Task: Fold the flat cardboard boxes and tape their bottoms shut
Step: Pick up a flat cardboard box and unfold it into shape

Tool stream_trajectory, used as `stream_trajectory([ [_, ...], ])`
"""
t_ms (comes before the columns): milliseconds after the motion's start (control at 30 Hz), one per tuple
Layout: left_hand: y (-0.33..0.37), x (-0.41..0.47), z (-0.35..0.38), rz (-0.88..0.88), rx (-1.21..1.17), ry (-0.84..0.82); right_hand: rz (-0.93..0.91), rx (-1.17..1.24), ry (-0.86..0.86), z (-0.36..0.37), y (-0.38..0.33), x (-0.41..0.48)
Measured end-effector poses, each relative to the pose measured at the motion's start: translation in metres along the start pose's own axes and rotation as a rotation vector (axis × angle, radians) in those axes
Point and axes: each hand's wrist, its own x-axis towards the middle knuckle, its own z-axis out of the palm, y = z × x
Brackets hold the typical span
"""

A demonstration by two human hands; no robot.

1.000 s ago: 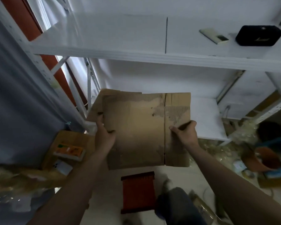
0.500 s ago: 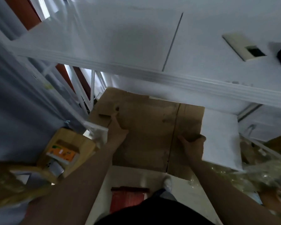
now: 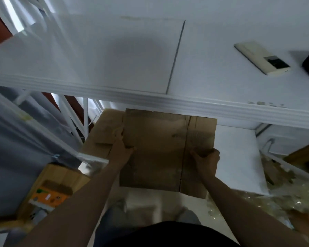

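Cardboard box (image 3: 155,150), flattened, is hanging between the two grips just under the near edge of the white worktop (image 3: 114,59). The left grip (image 3: 120,150) is pinching its left edge midway along; the right grip (image 3: 206,157) is clutching the narrow right panel beside the crease.

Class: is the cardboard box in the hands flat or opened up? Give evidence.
Flat: the cardboard box shows as one sheet between the left hand and right hand; no walls stand up.
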Motion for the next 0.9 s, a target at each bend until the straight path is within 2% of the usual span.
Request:
stream_trajectory([
  [167,-0.025,0.045,0.014,0.134,-0.034,-0.149,0.094,-0.009,0.172,0.038,0.020,-0.001],
  [267,-0.047,0.070,0.019,0.153,-0.012,-0.181,0.157,-0.057,0.238,0.062,0.028,-0.002],
  [367,-0.069,0.093,0.030,0.167,-0.041,-0.196,0.125,-0.072,0.249,0.088,0.041,0.006],
  [667,-0.149,0.164,0.117,0.219,-0.082,-0.091,-0.012,-0.089,0.263,0.170,0.122,0.090],
  [767,-0.182,0.187,0.152,0.221,-0.023,-0.065,-0.051,-0.086,0.244,0.197,0.159,0.125],
  [900,-0.224,0.219,0.193,0.312,0.066,-0.015,-0.151,-0.053,0.201,0.224,0.207,0.163],
])
